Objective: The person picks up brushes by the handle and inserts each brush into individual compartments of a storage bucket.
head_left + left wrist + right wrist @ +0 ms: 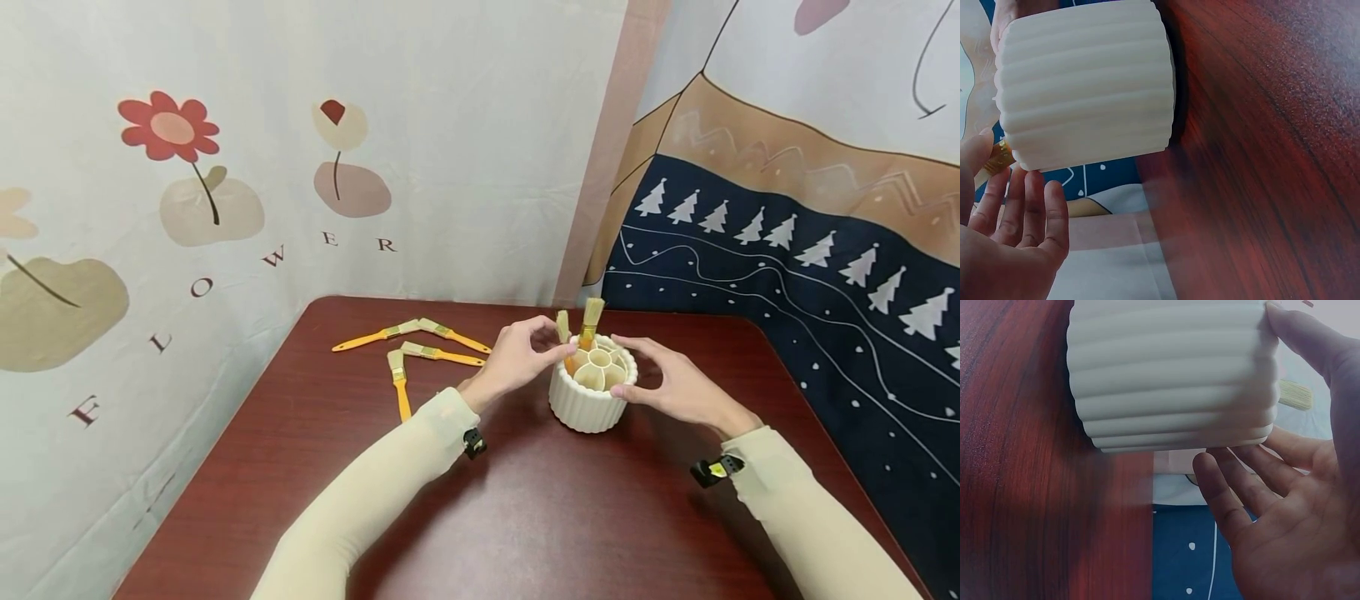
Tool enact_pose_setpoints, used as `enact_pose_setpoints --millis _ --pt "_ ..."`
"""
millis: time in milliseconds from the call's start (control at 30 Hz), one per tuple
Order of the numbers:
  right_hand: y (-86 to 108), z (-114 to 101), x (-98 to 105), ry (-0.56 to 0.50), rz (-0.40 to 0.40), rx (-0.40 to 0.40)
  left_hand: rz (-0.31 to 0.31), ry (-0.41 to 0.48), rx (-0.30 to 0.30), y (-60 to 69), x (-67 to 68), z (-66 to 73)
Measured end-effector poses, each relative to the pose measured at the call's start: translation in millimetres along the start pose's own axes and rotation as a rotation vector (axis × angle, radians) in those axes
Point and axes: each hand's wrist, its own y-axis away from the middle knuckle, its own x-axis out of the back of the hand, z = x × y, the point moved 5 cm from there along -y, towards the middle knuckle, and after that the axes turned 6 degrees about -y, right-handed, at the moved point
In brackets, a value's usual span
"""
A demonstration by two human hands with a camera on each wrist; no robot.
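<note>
A white ribbed round holder (pixel 588 410), divided inside into petal-shaped compartments, stands on the table. One flat paintbrush (pixel 592 313) is upright in a rear compartment, bristles up. At the holder's left rim my left hand (pixel 517 354) pinches a second paintbrush (pixel 562 325), also bristles up, its lower end inside a left compartment. The left wrist view shows this brush's gold ferrule (pixel 1001 154) between thumb and fingers. My right hand (pixel 678 387) holds the holder from the right, with the thumb (pixel 1297 331) at the near rim and the fingers at the far side.
Several yellow-handled paintbrushes lie left of the holder, among them one pointing toward me (pixel 400 387) and one lying sideways (pixel 442 354). The dark red wooden table (pixel 525 517) meets a flower-printed cloth (pixel 465 167) behind and a navy tree-printed cloth (pixel 720 258) at right.
</note>
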Motion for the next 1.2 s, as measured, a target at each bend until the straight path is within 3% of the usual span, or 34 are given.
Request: enact_pose_setpoints --millis 800,1200 --pt "-0.8 -1.4 -0.1 -0.023 0.002 0.036 -0.025 -0.029 -0.028 2.3 0.2 -1.9" --pt "-0.9 -1.3 -0.1 -0.034 -0.007 0.021 -0.041 -0.013 -0.016 5.3 7.0 -4.6"
